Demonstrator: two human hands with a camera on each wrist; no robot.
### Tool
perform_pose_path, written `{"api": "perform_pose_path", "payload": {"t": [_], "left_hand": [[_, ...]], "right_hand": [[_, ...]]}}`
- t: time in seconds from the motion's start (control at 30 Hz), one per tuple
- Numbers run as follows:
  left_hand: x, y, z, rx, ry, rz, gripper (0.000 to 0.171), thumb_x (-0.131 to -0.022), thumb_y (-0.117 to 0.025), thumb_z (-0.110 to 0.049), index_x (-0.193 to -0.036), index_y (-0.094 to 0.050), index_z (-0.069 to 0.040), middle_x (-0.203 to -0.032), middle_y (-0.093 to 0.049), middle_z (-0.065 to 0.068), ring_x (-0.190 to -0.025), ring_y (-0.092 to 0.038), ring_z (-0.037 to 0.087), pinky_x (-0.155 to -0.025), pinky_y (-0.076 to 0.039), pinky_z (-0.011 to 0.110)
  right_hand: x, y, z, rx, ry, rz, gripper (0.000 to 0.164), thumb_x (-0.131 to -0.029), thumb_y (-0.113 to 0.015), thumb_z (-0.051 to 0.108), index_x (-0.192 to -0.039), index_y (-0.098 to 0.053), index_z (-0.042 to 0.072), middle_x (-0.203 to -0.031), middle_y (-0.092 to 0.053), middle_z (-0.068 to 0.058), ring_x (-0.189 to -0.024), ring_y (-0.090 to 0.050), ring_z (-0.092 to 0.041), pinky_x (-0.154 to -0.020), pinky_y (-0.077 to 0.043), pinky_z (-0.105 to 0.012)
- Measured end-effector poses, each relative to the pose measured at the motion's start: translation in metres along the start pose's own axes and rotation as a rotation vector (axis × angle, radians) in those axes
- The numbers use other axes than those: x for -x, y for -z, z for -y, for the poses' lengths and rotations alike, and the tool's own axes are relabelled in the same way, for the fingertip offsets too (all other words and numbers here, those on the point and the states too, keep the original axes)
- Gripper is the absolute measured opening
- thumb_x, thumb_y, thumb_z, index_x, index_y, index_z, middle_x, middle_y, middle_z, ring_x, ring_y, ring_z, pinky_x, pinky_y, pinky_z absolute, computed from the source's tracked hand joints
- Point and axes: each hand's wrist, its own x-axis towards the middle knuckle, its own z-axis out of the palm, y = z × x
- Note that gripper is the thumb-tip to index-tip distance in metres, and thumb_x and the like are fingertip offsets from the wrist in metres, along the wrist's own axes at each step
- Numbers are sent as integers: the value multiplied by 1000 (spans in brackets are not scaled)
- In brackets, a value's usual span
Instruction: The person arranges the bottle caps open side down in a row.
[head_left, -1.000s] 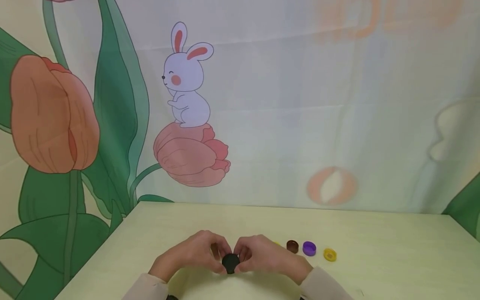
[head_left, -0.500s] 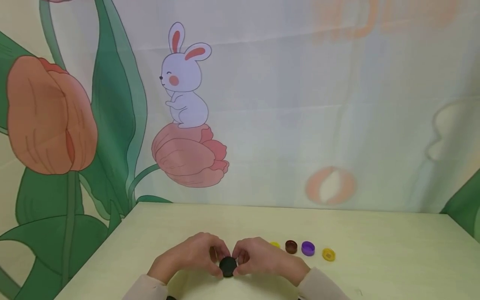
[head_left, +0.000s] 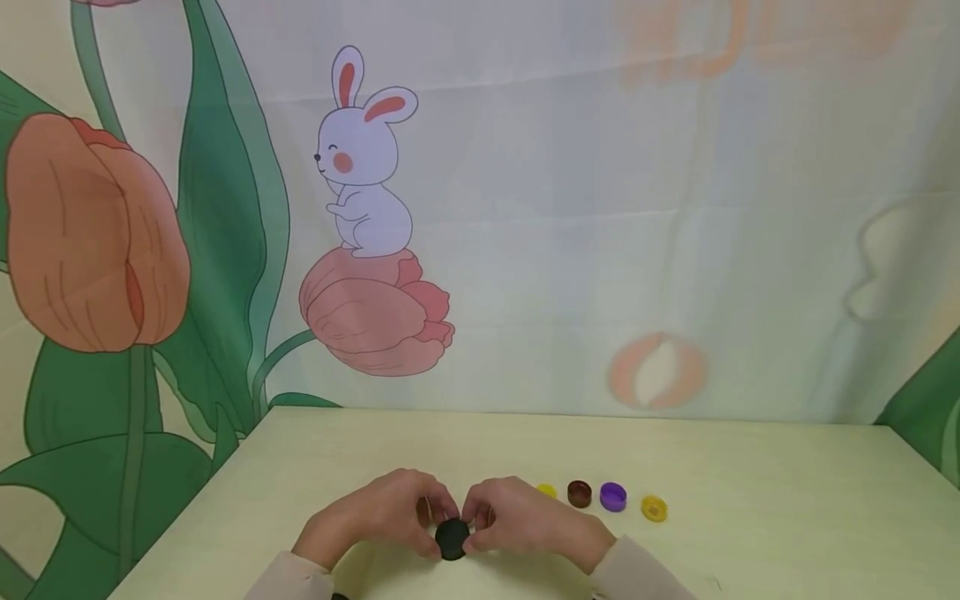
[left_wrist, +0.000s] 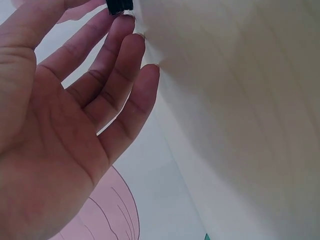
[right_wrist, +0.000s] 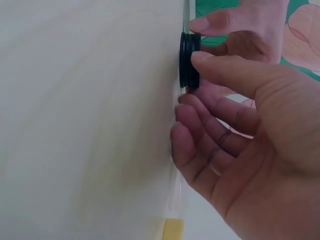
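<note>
Behind my work a printed fabric backdrop (head_left: 570,208) hangs at the far edge of the pale table (head_left: 420,433), showing a white rabbit (head_left: 375,218) on a pink flower (head_left: 367,321) and, further left, a big orange tulip (head_left: 90,237). On the table, beyond and to the right of the work, lie a yellow cap (head_left: 547,490), a brown cap (head_left: 580,493), a purple cap (head_left: 613,497) and a darker yellow cap (head_left: 654,508), four in all, in a loose row with the last slightly nearer to me. My right hand (head_left: 525,517) stands in front of the yellow cap, so only part of it shows. I have one black disc (head_left: 452,539), ridged round its side, between my two hands; whether it touches the table I can't tell. My left hand (head_left: 393,510) pinches it on one side and my right on the other, thumbs toward me, fingers beyond. Compared with a second ago, the disc and both hands have come a little closer to me, more of the yellow cap shows, and the four caps lie in the same order
</note>
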Motion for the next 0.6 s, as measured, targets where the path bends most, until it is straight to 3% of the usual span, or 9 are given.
{"api": "perform_pose_path", "payload": {"t": [0.2,0.6], "left_hand": [[3,2,-1,20,12,18,38,-76,-95,-9,-109,-79,-18,-92,-70,-9,-89,-64,19,-81,-52,29],[1,3,-3,72,19,-6,26,-86,-83,-26,-110,-79,-16,-87,-72,-8,-85,-66,15,-75,-51,30]], "right_hand": [[1,0,2,9,8,0,20,-87,-87,15,-100,-72,12,-80,-62,13,-75,-56,-2,-74,-49,-23],[5,9,8,0,17,2,21,-90,-86,13,-105,-72,9,-84,-65,11,-76,-59,-2,-73,-52,-23]]}}
